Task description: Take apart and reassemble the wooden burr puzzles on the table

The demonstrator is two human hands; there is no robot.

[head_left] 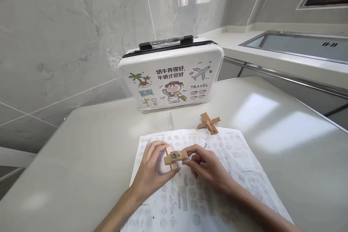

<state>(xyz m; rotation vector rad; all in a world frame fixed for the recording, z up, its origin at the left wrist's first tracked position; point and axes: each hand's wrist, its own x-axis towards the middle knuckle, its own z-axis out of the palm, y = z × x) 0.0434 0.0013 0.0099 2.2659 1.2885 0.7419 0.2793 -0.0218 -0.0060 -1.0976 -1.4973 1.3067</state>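
Observation:
Above the printed sheet (195,188), both of my hands hold a small cluster of interlocked wooden puzzle pieces (174,157). My left hand (152,168) curves around it from the left, thumb below and fingers above, gripping the pale crosswise piece. From the right, my right hand (208,165) pinches the end of a notched piece between thumb and forefinger. Dark handwritten marks show on the top faces of the wood. Another crossed group of wooden puzzle pieces (208,123) lies at the sheet's far edge, with a "2" marked on it.
A white cartoon-printed carrying case (171,79) in clear plastic stands behind the sheet, against the grey tiled wall (81,36). The glossy white table (89,159) spreads to both sides. At the right is a counter with a sink (299,45).

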